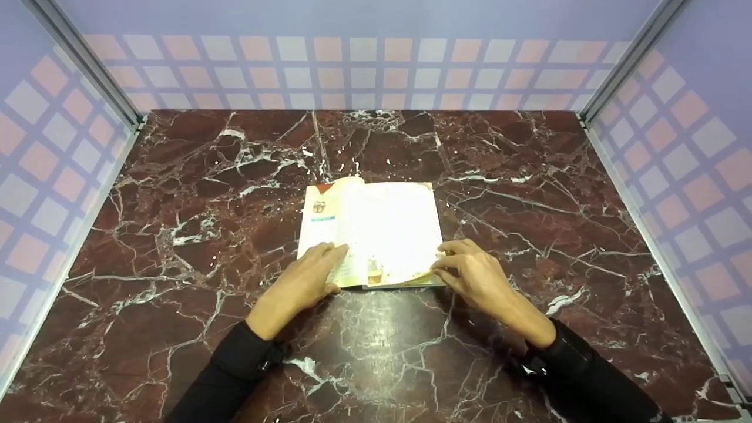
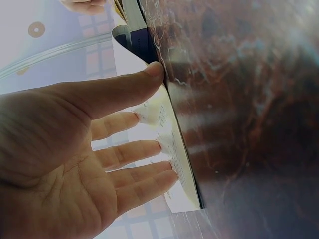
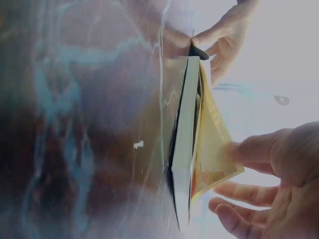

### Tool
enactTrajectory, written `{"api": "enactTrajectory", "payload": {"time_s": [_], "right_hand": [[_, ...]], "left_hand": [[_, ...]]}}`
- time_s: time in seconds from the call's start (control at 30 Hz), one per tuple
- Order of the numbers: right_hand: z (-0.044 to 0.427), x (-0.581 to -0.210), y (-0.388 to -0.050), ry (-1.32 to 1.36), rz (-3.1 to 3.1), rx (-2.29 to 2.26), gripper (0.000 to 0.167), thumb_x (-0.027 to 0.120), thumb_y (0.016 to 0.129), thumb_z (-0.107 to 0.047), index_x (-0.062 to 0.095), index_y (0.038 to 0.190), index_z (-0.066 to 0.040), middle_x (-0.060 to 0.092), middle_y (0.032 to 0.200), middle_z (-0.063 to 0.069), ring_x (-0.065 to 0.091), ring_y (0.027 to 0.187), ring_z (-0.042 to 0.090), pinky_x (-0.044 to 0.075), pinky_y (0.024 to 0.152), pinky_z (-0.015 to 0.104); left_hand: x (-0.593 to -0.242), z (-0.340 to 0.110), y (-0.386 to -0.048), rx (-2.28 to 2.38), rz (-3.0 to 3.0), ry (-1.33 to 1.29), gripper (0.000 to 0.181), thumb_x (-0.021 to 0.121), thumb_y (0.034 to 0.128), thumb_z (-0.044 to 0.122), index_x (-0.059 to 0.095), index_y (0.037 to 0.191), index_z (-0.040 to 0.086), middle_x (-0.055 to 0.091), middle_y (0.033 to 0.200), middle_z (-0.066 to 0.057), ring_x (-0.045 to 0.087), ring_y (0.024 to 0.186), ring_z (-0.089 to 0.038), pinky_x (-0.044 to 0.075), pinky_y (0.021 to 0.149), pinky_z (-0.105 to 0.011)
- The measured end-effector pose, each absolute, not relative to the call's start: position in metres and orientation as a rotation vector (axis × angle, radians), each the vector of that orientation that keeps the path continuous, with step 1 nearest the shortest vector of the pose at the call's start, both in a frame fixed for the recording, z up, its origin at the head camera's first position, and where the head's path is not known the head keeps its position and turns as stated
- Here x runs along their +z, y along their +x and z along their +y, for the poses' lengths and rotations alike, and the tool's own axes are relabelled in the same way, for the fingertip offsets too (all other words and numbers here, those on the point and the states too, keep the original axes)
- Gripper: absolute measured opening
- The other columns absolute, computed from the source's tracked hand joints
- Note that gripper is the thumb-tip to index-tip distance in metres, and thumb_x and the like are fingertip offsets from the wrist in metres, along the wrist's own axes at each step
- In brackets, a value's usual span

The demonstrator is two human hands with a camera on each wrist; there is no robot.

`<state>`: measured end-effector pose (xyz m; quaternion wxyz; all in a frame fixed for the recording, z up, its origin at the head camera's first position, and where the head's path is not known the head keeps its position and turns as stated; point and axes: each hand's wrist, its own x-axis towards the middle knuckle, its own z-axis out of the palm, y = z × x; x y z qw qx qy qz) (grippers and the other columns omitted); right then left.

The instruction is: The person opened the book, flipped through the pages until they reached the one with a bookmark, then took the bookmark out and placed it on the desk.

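Note:
An open book (image 1: 390,229) lies on the marbled table, its right page washed out by glare. My left hand (image 1: 311,273) rests on the lower left page, and in the left wrist view its fairly straight fingers touch the printed page (image 2: 174,154) while the thumb is by the lower edge. At the lower right corner, my right hand (image 1: 479,273) pinches a lifted page (image 3: 214,139) between thumb and fingers. That page bows away from the thick stack of pages (image 3: 187,119) beneath it, as the right wrist view shows.
Dark red table (image 1: 176,305) with white veins surrounds the book. Purple panels with pink and white squares (image 1: 364,64) stand at the back and both sides, joined by metal corner posts (image 1: 631,59).

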<state>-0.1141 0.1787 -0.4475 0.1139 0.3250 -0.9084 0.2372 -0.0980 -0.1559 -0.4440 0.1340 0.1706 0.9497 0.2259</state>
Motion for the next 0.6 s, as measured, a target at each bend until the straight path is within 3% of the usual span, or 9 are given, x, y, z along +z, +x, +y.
{"api": "enactTrajectory", "payload": {"time_s": [0.3,0.6], "right_hand": [[0.1716,-0.4464,-0.1139,0.903,-2.637,0.745,0.013,0.081,0.08,-0.002,0.08,0.089,-0.012,0.064,0.105,0.008,0.056,0.096,0.025,0.057,0.07,0.042],[0.1685,-0.4485,-0.1133,0.889,-2.557,0.764,0.015,0.088,0.076,-0.001,0.079,0.083,-0.012,0.057,0.092,0.005,0.053,0.088,0.024,0.053,0.067,0.039]], "left_hand": [[-0.4438,-0.1563,-0.0974,0.661,2.737,0.473,0.08,0.077,0.0904,0.011,0.037,0.159,0.007,0.033,0.161,-0.027,0.032,0.148,-0.045,0.031,0.119,-0.062],[-0.4431,-0.1572,-0.0968,0.664,2.753,0.5,0.08,0.078,0.0899,0.011,0.037,0.159,0.006,0.035,0.159,-0.028,0.036,0.146,-0.045,0.033,0.119,-0.061]]}}
